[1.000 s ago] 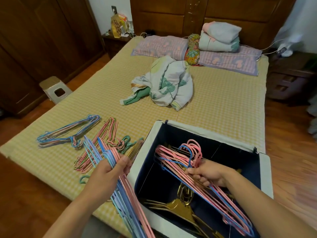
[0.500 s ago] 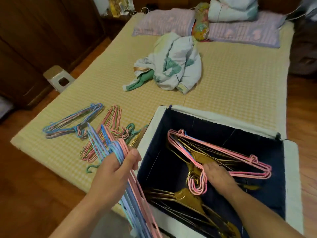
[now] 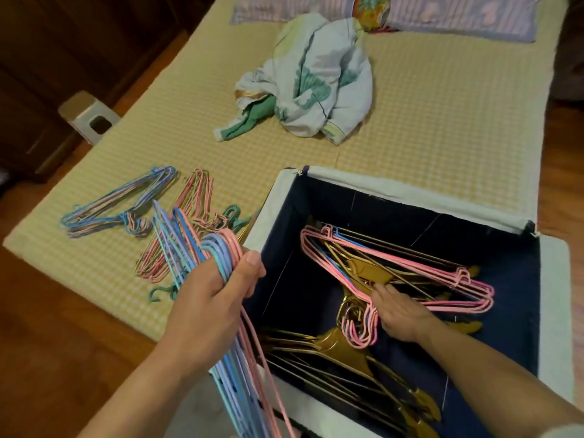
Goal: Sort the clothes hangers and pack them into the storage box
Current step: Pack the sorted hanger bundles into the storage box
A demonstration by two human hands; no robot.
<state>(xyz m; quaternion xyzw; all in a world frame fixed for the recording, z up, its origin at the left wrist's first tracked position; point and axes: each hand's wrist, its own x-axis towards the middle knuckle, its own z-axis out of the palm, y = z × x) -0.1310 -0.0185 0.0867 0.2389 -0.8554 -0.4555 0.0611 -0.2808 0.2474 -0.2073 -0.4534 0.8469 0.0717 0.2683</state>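
Head view, checked yellow mattress [image 3: 410, 121], wooden floor [image 3: 63, 327]

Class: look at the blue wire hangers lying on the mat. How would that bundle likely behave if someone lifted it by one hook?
The blue hangers look thin and wiry, so probably light. They lie loosely stacked with hooks crossing, so they would likely snag and lift together, or fan apart. The smooth coating may let them slide.

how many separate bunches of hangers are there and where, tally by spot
On the bed: 2, a blue bunch and a pink bunch, plus a few loose green hangers
In the left hand: 1, a blue and pink bunch
In the box: 3, a pink bunch under the right hand and 2 gold bunches
Total: 6 bunches
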